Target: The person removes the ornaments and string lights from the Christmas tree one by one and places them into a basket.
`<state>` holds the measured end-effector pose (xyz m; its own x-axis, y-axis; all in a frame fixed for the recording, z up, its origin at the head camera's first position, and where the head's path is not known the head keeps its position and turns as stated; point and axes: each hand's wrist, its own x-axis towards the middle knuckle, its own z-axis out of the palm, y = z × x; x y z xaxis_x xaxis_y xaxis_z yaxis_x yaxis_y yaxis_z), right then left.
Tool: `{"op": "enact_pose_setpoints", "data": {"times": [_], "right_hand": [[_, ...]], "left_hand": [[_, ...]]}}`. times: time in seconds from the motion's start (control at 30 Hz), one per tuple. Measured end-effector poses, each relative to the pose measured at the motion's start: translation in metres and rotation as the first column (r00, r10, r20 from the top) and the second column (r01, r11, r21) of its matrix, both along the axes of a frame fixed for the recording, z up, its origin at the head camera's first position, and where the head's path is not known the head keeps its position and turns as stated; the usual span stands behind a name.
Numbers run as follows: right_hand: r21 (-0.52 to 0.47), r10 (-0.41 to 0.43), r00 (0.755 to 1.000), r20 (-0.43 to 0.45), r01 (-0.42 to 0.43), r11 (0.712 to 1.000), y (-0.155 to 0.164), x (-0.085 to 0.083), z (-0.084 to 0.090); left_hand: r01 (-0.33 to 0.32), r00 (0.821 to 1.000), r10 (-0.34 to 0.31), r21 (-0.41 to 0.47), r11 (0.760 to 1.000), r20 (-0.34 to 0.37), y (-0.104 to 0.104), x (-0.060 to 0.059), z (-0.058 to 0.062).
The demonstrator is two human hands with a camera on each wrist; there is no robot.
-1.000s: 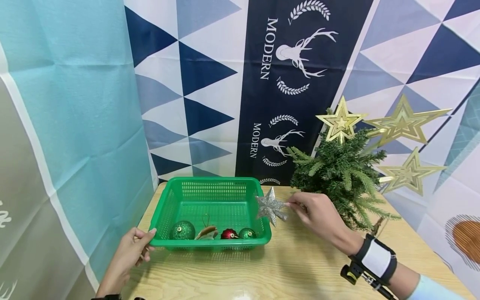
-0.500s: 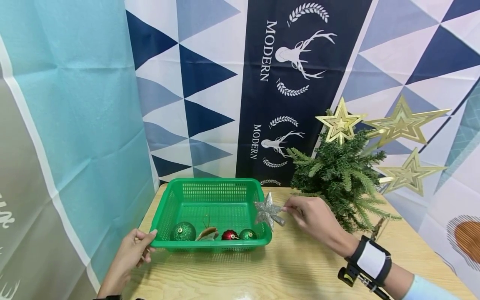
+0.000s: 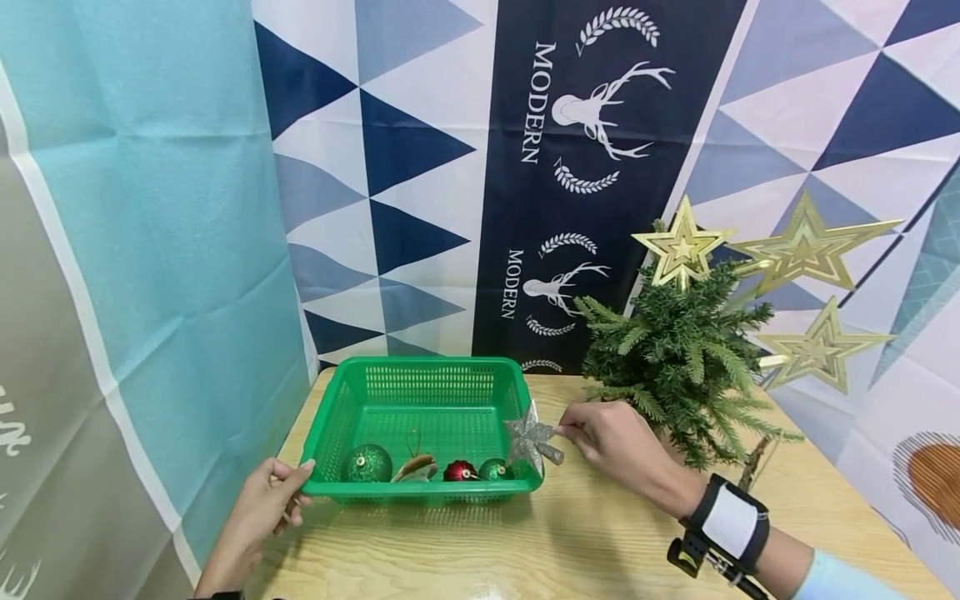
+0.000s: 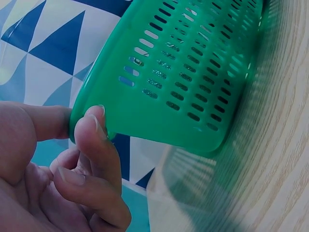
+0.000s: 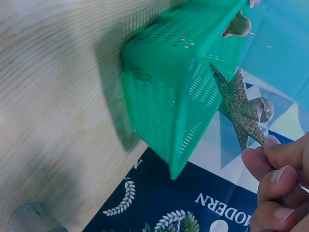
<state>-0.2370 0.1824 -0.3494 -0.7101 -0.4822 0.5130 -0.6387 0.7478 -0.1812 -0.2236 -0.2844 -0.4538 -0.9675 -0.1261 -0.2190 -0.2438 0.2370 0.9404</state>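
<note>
A silver glitter star tree topper [image 3: 528, 437] with a stubby socket is pinched at one point by my right hand [image 3: 617, 446], over the right rim of the green plastic basket [image 3: 423, 490]. In the right wrist view the thumb and a finger hold the tip of the star [image 5: 236, 104]. My left hand [image 3: 258, 517] pinches the basket's front left corner; in the left wrist view the thumb and fingers close on the rim [image 4: 108, 121]. Inside the basket, along the front, lie a large green glitter ball [image 3: 367, 463], a brownish ornament [image 3: 416, 468], a red ball [image 3: 460, 471] and a smaller green ball [image 3: 496, 470].
A small artificial Christmas tree [image 3: 678, 358] stands at the right of the wooden table [image 3: 480, 550]. Gold stars [image 3: 682, 242] are on it, two of them reaching out to the right. Patterned cloth [image 3: 420, 150] hangs behind and a teal cloth [image 3: 187, 250] at the left.
My right hand has moved slightly left and toward me, bringing the silver star over the basket's right front corner. My left hand keeps its hold on the rim.
</note>
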Motion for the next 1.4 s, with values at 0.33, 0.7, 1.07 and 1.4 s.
{"op": "enact_pose_setpoints", "data": {"times": [0.33, 0.7, 1.07, 1.4], "right_hand": [[0.007, -0.008, 1.000, 0.023, 0.008, 1.000, -0.006, 0.001, -0.010], [0.036, -0.005, 0.997, 0.078, 0.002, 0.999, -0.010, 0.005, -0.018], [0.047, -0.046, 0.993, 0.109, 0.041, 0.998, -0.013, 0.004, -0.025], [0.047, -0.079, 0.992, 0.097, 0.075, 0.996, -0.007, 0.007, -0.023]], "left_hand": [[-0.005, 1.000, 0.005, 0.003, 1.000, -0.004, 0.000, 0.001, -0.002], [-0.014, 1.000, 0.014, 0.007, 1.000, -0.003, 0.001, 0.000, -0.002], [-0.009, 1.000, 0.010, 0.018, 1.000, -0.015, 0.004, 0.000, -0.002], [-0.011, 1.000, 0.011, 0.013, 1.000, -0.012, 0.000, -0.001, -0.002]]}}
